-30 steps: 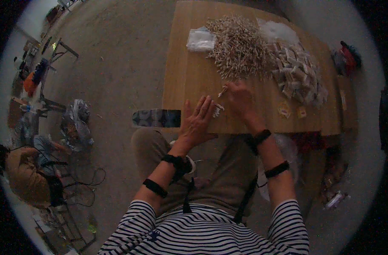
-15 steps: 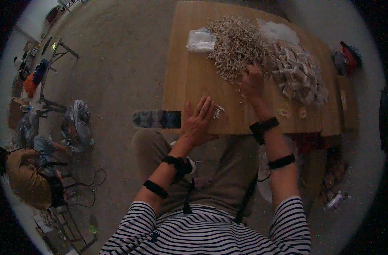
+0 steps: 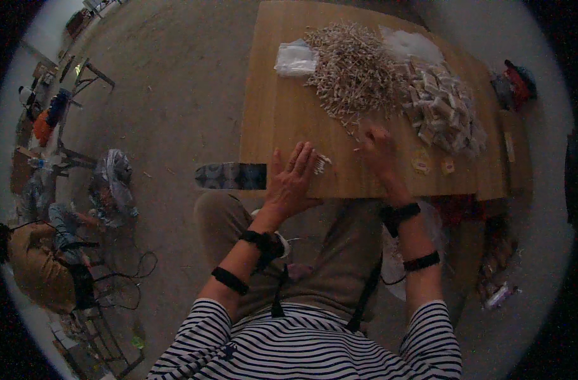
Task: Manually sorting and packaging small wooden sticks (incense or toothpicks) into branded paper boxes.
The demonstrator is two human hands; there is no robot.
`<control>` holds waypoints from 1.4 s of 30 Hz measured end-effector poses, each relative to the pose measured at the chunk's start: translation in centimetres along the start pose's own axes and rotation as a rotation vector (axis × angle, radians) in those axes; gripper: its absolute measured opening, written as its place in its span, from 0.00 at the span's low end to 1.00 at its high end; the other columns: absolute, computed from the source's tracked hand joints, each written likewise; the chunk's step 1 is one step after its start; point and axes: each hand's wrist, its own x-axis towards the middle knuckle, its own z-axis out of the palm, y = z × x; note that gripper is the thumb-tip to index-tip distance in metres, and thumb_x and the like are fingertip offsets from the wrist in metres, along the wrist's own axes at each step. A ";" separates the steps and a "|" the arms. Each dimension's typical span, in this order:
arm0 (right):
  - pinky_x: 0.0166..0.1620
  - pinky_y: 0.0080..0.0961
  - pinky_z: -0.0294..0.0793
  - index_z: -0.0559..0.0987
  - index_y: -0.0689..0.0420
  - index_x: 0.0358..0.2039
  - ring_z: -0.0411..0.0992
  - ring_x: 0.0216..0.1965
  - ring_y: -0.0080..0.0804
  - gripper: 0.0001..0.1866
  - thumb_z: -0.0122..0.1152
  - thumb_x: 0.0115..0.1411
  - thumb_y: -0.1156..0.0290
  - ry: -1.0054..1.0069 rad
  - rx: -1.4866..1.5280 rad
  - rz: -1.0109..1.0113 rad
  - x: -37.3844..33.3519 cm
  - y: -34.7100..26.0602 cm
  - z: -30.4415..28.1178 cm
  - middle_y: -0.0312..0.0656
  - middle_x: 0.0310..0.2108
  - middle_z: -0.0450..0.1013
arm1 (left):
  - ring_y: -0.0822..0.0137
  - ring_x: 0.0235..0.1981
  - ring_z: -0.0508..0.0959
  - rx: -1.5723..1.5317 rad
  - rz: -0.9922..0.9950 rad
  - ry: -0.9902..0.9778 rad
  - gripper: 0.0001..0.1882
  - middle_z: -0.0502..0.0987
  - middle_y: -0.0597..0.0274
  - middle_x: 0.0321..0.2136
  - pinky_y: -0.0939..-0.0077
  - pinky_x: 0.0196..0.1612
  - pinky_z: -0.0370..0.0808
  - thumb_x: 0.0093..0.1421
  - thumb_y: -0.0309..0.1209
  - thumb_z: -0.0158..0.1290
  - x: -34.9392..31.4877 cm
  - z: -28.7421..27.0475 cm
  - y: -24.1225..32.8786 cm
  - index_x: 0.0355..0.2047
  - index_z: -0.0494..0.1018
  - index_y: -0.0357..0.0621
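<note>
The two hands are apart. The left hand (image 3: 292,180) lies flat, fingers extended, at the near edge of the table (image 3: 270,114), close to the near left corner. A small row of cotton swabs (image 3: 322,164) lies just beside its fingertips, on the right side; contact cannot be determined. The right hand (image 3: 377,152), fingers curled, is positioned farther in from the near edge; whether it grips a swab cannot be determined. The main swab pile (image 3: 355,73) occupies the table toward the far edge. A stack of clear bags (image 3: 296,59) adjoins its left side. Filled bags (image 3: 438,104) form a heap toward the right edge.
</note>
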 end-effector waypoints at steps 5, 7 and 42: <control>0.43 0.44 0.74 0.78 0.59 0.35 0.74 0.39 0.52 0.08 0.56 0.57 0.71 -0.107 -0.006 0.086 -1.8 -0.7 -0.6 0.50 0.35 0.76 | 0.55 0.72 0.51 -0.006 -0.021 -0.004 0.64 0.53 0.53 0.70 0.32 0.68 0.43 0.34 0.55 0.71 -0.3 0.1 -0.3 0.68 0.54 0.40; 0.42 0.45 0.73 0.78 0.58 0.33 0.73 0.38 0.52 0.07 0.57 0.57 0.70 -0.117 -0.067 0.064 -1.9 -1.8 -1.3 0.50 0.34 0.75 | 0.55 0.72 0.50 -0.010 -0.022 -0.008 0.64 0.53 0.53 0.70 0.32 0.69 0.42 0.34 0.54 0.71 -0.3 0.0 -0.2 0.68 0.54 0.40; 0.40 0.49 0.74 0.77 0.59 0.37 0.74 0.38 0.56 0.09 0.53 0.56 0.76 -0.187 0.065 -0.118 -2.3 -12.3 2.6 0.53 0.37 0.73 | 0.56 0.73 0.48 0.033 0.027 0.069 0.64 0.51 0.53 0.71 0.33 0.68 0.40 0.36 0.57 0.69 -0.5 1.5 -0.8 0.69 0.54 0.41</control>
